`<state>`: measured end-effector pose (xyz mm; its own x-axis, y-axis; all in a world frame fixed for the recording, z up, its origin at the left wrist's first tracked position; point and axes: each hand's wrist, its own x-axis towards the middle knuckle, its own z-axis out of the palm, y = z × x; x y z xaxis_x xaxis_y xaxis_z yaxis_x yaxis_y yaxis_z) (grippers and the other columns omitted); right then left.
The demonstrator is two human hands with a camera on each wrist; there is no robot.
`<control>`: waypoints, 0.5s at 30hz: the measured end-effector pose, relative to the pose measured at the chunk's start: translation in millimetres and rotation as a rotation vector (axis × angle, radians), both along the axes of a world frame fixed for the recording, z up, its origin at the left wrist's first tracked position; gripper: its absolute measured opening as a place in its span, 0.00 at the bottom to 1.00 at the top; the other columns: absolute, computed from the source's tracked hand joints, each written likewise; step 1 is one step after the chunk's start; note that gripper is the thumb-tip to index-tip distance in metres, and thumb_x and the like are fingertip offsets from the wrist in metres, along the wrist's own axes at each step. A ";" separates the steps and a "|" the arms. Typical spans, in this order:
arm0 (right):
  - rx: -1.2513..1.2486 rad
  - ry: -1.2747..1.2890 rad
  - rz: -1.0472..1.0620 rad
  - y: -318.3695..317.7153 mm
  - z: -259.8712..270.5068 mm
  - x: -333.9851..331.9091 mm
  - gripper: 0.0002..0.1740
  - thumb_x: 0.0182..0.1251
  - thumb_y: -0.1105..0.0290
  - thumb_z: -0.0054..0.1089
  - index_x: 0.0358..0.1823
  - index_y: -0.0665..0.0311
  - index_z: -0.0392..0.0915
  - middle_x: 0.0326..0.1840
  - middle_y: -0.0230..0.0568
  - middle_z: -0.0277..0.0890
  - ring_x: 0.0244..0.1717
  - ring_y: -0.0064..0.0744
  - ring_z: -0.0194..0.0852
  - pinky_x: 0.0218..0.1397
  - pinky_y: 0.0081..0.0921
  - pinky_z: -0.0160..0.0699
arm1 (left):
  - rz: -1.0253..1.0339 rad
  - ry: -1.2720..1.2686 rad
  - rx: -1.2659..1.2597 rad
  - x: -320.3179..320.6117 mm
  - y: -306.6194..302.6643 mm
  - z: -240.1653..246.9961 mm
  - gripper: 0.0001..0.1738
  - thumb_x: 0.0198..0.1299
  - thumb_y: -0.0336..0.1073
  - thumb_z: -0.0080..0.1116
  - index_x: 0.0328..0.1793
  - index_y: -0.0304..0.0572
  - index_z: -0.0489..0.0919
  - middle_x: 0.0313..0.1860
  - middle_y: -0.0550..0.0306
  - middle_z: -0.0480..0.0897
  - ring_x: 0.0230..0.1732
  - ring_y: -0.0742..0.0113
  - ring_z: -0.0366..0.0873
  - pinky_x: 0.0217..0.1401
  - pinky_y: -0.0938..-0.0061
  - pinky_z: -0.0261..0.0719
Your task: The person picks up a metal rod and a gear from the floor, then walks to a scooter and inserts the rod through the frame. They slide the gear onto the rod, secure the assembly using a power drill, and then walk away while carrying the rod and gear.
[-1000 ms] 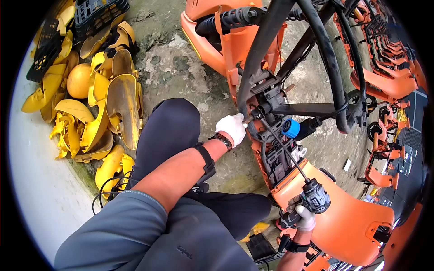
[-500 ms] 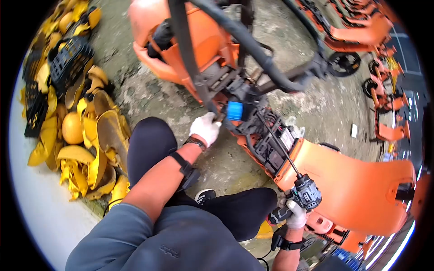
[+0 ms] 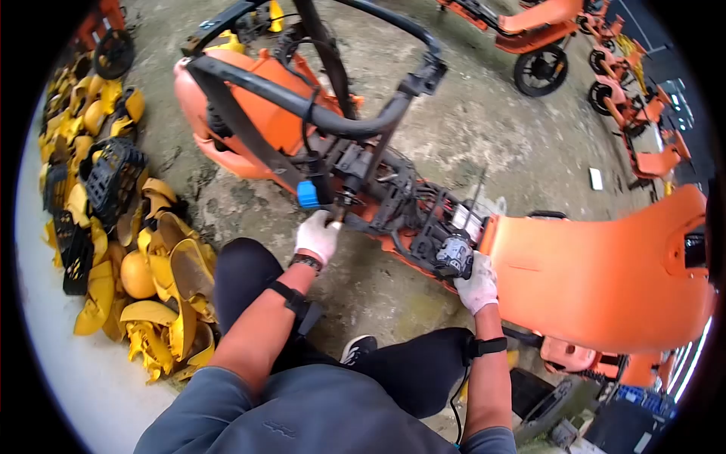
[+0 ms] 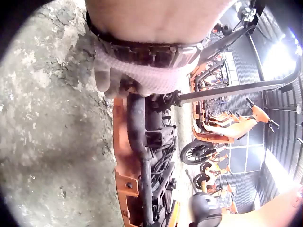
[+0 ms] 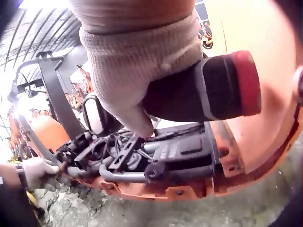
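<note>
My gloved left hand point(image 3: 318, 236) grips a short rusty rod-like part point(image 3: 338, 215) at the joint of the scooter's dark metal frame point(image 3: 291, 102); I cannot tell what exactly it is. In the left wrist view, fingers point(image 4: 113, 85) curl beside the frame tube point(image 4: 136, 123). A cordless drill point(image 3: 454, 255) is in my gloved right hand point(image 3: 478, 284), held over the frame's open wiring bay. Its long thin bit point(image 3: 476, 198) points away from me. The right wrist view shows the drill's dark, red-ended handle point(image 5: 199, 90) in that hand. A blue cap point(image 3: 308, 194) sits close to my left hand.
An orange body panel point(image 3: 597, 272) extends right from the bay. Yellow plastic parts point(image 3: 181, 280) and black crates point(image 3: 113, 178) are piled at the left. More orange scooters point(image 3: 541, 45) stand beyond. My knees are close below the frame.
My right hand has brought the drill forward over the bay, and its bit has swung off the frame joint to point away. The left hand keeps its grip at the joint. The head view has shifted.
</note>
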<state>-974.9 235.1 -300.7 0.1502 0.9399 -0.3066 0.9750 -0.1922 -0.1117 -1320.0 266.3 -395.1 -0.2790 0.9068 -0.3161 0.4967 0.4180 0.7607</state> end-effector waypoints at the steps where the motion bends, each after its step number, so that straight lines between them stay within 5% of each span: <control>1: -0.013 -0.023 0.032 2.8 -10.5 1.8 0.34 0.46 0.65 0.68 0.57 0.64 0.67 0.53 0.55 0.68 0.57 0.55 0.69 0.61 0.43 0.70 | 0.004 0.032 -0.016 0.2 0.9 2.0 0.15 0.54 0.35 0.62 0.46 0.37 0.81 0.40 0.43 0.85 0.44 0.50 0.83 0.50 0.65 0.79; 5: -0.057 -0.138 0.081 4.7 -24.5 -9.1 0.32 0.44 0.65 0.72 0.52 0.65 0.67 0.51 0.52 0.69 0.57 0.52 0.69 0.60 0.41 0.70 | 0.066 -0.026 0.003 5.2 1.6 21.7 0.19 0.52 0.33 0.63 0.52 0.41 0.78 0.38 0.47 0.85 0.42 0.51 0.84 0.47 0.64 0.79; 11: -0.159 -0.138 0.048 9.9 -9.1 -17.3 0.38 0.48 0.62 0.71 0.61 0.64 0.65 0.57 0.50 0.68 0.61 0.50 0.66 0.65 0.40 0.65 | -0.024 0.126 0.000 6.1 8.3 4.0 0.31 0.50 0.33 0.61 0.65 0.45 0.71 0.34 0.49 0.83 0.37 0.49 0.82 0.43 0.60 0.78; 15: 0.215 -0.069 0.201 17.4 11.0 -45.4 0.35 0.50 0.64 0.67 0.61 0.64 0.67 0.60 0.50 0.68 0.63 0.49 0.63 0.66 0.41 0.62 | -0.083 0.008 -0.130 -4.4 24.4 5.4 0.14 0.49 0.39 0.61 0.39 0.39 0.81 0.39 0.40 0.83 0.45 0.40 0.79 0.50 0.55 0.77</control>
<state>-1020.3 252.5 -289.7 -0.0316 0.9952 -0.0927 0.9978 0.0260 -0.0610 -1324.4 290.7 -389.7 -0.2076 0.8782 -0.4308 0.5392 0.4702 0.6987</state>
